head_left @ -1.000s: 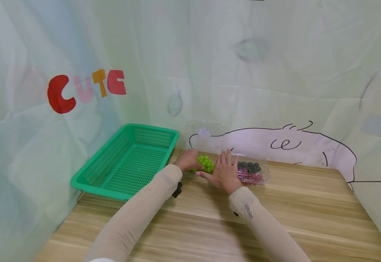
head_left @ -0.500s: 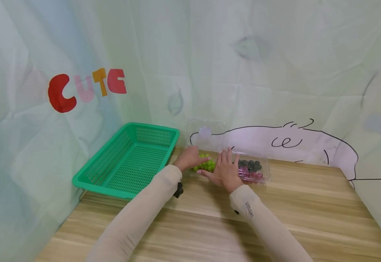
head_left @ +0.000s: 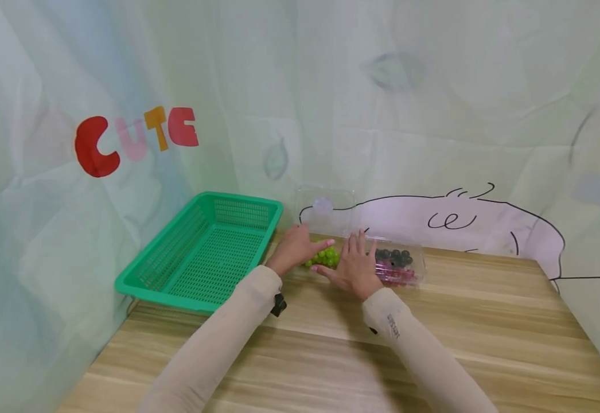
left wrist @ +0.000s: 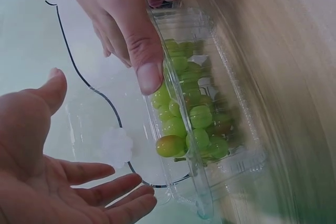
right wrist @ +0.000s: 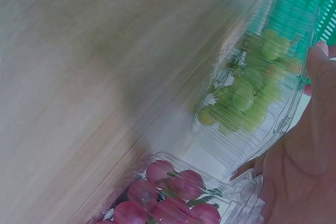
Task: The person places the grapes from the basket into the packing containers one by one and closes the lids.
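Observation:
A bunch of green grapes point(head_left: 328, 257) fills a clear plastic clamshell box point(left wrist: 241, 163), whose clear lid point(head_left: 340, 196) stands raised against the back wall. My left hand point(head_left: 293, 250) is at the box's left end, and in the left wrist view its fingers stretch out loosely, holding nothing. My right hand point(head_left: 355, 267) lies at the box's right end with fingers spread. Its thumb point(left wrist: 150, 77) rests along the near box edge, close over the grapes. A second clear box beside it, partly behind my right hand, contains red grapes point(right wrist: 189, 184) and dark grapes point(head_left: 395, 256).
An empty green plastic basket point(head_left: 202, 287) with slotted walls stands on the left of the wooden table point(head_left: 460, 327). A printed fabric wall point(head_left: 434, 115) rises directly behind the boxes, and another stands at the left.
My left hand has lifted off the green grapes and shifted back toward the raised lid, its fingers loosening. My right hand stays at the box's right end.

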The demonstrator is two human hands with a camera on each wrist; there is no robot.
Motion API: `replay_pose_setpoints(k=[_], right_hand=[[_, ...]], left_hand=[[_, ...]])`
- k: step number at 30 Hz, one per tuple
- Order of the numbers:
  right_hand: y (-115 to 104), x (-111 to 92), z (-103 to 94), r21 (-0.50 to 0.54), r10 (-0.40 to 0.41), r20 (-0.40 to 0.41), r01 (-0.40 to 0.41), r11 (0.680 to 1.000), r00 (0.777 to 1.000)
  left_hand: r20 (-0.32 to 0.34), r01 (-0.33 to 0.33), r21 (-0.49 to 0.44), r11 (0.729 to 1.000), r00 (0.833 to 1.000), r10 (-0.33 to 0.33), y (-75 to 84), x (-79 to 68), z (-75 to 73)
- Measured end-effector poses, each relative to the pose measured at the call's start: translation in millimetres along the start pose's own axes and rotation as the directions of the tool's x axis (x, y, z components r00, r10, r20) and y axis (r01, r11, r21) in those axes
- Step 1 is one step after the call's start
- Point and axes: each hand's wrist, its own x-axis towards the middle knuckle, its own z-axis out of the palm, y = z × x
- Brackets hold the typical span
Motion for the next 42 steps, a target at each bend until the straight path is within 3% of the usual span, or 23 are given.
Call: replay_pose_setpoints(k=[15, 25, 42], right_hand=[[1, -3, -2.2, -0.012, 0.0, -0.006, 0.0, 1.0, 1.0], [0, -3, -1.1, -0.039, 0.003, -0.002, -0.003, 0.999, 1.0], [-2, -4, -2.9, 0.009, -0.001, -0.017, 0.002, 1.0, 1.0]], left_hand=[[-0.08, -0.033, -0.089, 0.995, 0.996, 0.025, -8.5, -12.5, 8.6], [-0.108, 0.007, -0.107, 0.994, 0.994, -0.019, -11.8, -21.2, 12.8], [-0.139, 0.065, -0.146, 0.987, 0.986, -0.086, -29.2, -25.8, 19.7]])
